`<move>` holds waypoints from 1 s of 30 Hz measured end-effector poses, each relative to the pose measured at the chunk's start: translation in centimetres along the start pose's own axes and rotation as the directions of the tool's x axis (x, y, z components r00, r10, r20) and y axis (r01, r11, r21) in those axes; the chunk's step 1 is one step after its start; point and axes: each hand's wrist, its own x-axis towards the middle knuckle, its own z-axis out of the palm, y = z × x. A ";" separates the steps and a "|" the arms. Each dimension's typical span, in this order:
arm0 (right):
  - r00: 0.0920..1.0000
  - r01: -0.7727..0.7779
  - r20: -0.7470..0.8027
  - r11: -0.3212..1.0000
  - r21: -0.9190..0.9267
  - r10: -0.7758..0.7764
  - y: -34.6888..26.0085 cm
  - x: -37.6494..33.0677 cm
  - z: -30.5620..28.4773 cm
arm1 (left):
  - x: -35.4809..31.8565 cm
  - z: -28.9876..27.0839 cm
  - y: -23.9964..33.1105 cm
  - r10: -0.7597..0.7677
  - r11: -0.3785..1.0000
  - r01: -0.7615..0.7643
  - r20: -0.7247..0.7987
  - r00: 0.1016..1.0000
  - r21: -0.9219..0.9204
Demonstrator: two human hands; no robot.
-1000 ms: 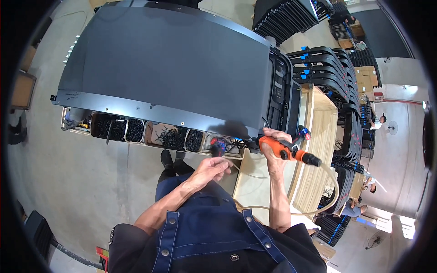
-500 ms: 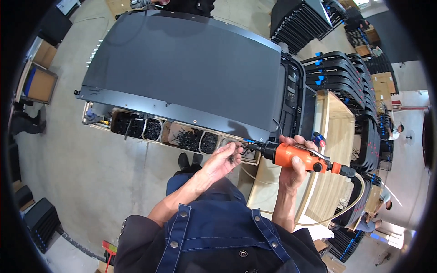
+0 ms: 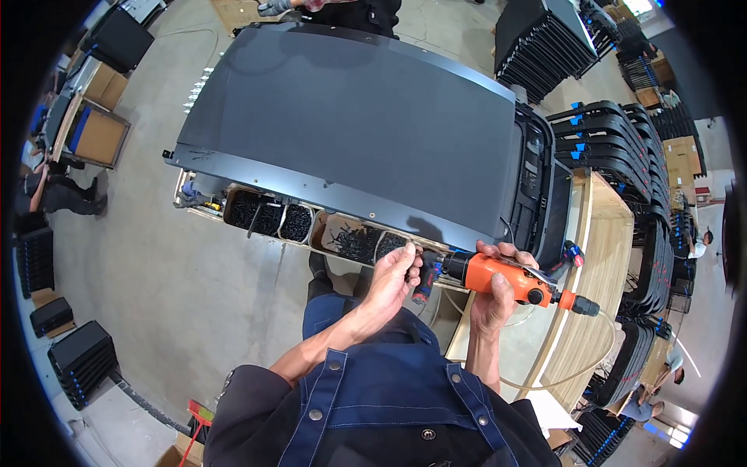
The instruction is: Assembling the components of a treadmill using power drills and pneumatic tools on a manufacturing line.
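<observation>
My right hand (image 3: pixel 498 300) is wrapped round an orange air drill (image 3: pixel 498 276) with a black nose pointing left. A hose runs from its rear end. My left hand (image 3: pixel 393 276) is closed, thumb against the fingers, just left of the drill's nose; what it pinches is too small to make out. Beyond both hands lies a large dark panel (image 3: pixel 350 124) with a grey metal edge strip. Just under that near edge, bins of black screws (image 3: pixel 354 240) stand in a row.
A blue and red power tool (image 3: pixel 424 286) shows beside the drill's nose, and another (image 3: pixel 573 254) lies to the right. A wooden box (image 3: pixel 603 233) stands at right, near stacked black frames (image 3: pixel 599 128). Across the panel stands another person (image 3: pixel 358 15).
The whole view has shifted, so the panel and bins sit farther right. The blue and red tool by the drill's nose now shows. My hands keep nearly the same pose.
</observation>
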 end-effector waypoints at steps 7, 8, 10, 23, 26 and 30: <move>0.984 0.049 0.176 0.978 -0.204 -0.012 3.7 0.4 6.9 | 1.9 -2.2 5.7 -0.130 0.986 0.133 0.039 0.991 -0.101; 0.975 0.061 0.221 0.973 -0.221 -0.011 4.3 0.6 8.0 | 2.4 -2.9 6.4 -0.153 0.975 0.162 0.063 0.986 -0.154; 0.960 0.102 0.278 0.948 -0.302 -0.015 5.8 0.8 9.4 | 3.5 -4.1 7.5 -0.213 0.943 0.230 0.094 0.972 -0.242; 0.869 0.215 0.483 0.803 -0.556 0.103 9.5 3.1 15.8 | -0.1 -8.8 11.8 -0.246 0.954 0.245 -0.017 0.969 0.171; 0.869 0.213 0.482 0.794 -0.569 0.112 9.9 2.7 16.0 | -1.4 -9.1 13.6 -0.255 0.932 0.222 0.082 0.963 0.287; 0.891 0.207 0.444 0.788 -0.580 0.093 10.5 2.6 15.0 | -3.3 -8.7 15.9 -0.270 0.885 0.176 0.169 0.948 0.430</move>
